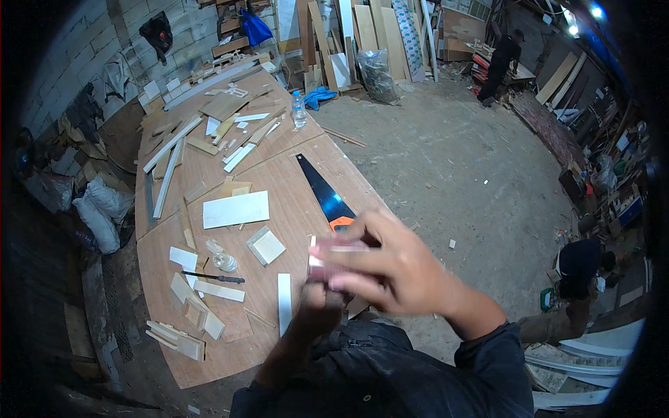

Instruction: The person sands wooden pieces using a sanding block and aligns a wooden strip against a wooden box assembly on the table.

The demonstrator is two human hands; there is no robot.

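A small wooden piece [313, 251] is being held in front of the person's chest, above the near right edge of the table, and its pale face is showing beside a reddish-brown part [324, 272]; the blur is hiding its exact shape. The right hand [401, 268] is pinching it from the right side, with the fingers bending over it. The left hand [322, 303] is gripping it from below with curled fingers; how its thumb is placed, I cannot tell.

On the brown wooden table [282, 167], a handsaw [323, 191] is lying just beyond the hands, its orange handle partly covered by the right hand. To the left, a square wooden block [265, 246], a white board [235, 210] and a dark slim tool [212, 277] are lying among offcuts. Farther away, a water bottle [299, 111] is standing near the table's edge.

Around, the grey floor [432, 160] is stretching to the right, and long boards [380, 35] are leaning at the back. One co-worker [502, 66] is bending at the far right; another [580, 268] is staying low, nearer. White sacks [104, 209] are resting at the left, below a block wall [77, 35].
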